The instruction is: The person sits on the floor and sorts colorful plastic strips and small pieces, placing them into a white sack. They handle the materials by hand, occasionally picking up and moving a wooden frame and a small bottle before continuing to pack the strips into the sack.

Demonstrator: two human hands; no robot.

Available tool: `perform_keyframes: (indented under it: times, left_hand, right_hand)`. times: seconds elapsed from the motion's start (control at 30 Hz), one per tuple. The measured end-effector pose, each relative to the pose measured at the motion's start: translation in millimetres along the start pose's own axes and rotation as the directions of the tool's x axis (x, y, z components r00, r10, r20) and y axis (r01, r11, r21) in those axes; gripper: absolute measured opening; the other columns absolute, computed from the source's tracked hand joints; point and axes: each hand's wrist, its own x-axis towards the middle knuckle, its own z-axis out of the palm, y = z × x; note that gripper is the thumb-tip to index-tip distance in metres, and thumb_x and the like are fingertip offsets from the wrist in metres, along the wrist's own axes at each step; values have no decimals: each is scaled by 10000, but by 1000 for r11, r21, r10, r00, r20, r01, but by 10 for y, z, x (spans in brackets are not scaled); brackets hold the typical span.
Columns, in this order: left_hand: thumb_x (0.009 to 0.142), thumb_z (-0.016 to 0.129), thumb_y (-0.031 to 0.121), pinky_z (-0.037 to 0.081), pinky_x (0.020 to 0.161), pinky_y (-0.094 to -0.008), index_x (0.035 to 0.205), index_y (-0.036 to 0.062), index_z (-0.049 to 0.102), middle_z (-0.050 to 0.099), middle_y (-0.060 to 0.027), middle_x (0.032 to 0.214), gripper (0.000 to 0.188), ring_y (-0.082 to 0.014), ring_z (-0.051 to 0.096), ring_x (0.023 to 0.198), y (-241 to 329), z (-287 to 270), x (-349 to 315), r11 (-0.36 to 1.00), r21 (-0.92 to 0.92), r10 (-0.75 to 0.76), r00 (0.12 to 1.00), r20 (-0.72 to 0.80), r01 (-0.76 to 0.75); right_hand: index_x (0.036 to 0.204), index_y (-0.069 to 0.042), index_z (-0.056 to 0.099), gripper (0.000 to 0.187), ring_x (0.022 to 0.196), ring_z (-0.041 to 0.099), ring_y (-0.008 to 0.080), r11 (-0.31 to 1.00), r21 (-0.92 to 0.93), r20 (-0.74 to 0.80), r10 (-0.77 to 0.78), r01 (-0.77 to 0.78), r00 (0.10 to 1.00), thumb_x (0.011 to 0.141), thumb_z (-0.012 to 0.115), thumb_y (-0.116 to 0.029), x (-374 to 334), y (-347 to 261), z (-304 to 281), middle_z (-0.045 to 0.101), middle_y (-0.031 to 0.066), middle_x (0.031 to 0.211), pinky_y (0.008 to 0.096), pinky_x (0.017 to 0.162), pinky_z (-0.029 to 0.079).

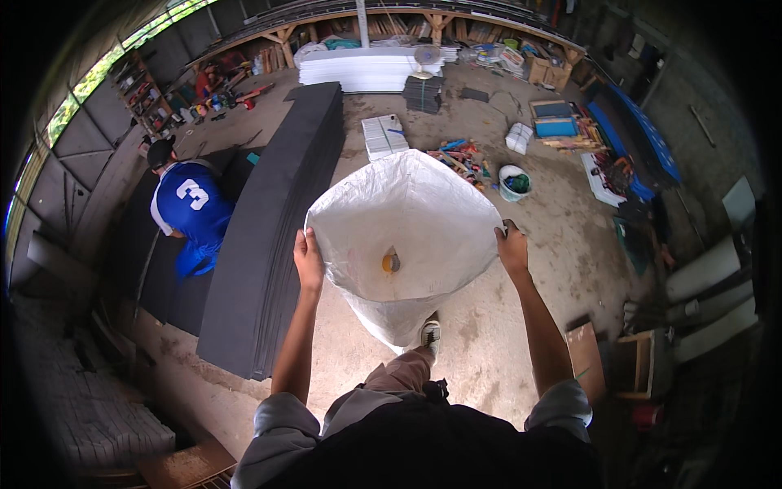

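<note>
A large white woven sack (440, 204) hangs in front of me with its mouth held wide. My left hand (309, 257) is closed on the left side of its rim, and my right hand (512, 246) pinches the rim opposite. Deep inside the sack shows a small orange-yellow and grey patch (391, 261); whether it is an object or a hole I cannot tell. The sack's lower part tapers down near my shoe (431, 336).
A long stack of dark grey sheets (277, 212) runs along my left; beyond it a person in a blue shirt (194, 200) bends down. Ahead are a white bundle (383, 136), hand tools (463, 159) and a white bucket (514, 184). Wooden frames (635, 367) stand at right.
</note>
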Motion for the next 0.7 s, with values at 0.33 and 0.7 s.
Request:
perform_keyframes:
  times: [0.33, 0.7]
  left_hand:
    - [949, 423, 327, 303, 517, -230, 704, 47, 408, 348, 33, 589, 372, -68, 300, 582, -485, 846, 1193, 966, 253, 18, 963, -269, 53]
    - [942, 411, 337, 319, 473, -328, 766, -5, 376, 347, -184, 548, 386, -211, 242, 530, -489, 1668, 2480, 796, 593, 89, 945, -314, 122]
  right_hand:
    - [1135, -63, 464, 357, 842, 608, 356, 970, 81, 72, -233, 228, 970, 814, 562, -184, 2012, -171, 511, 628, 193, 879, 442, 723, 475]
    - [1166, -55, 459, 345, 979, 547, 372, 884, 308, 101, -398, 351, 912, 835, 531, -120, 4040, -600, 1198, 593, 236, 982, 435, 831, 414]
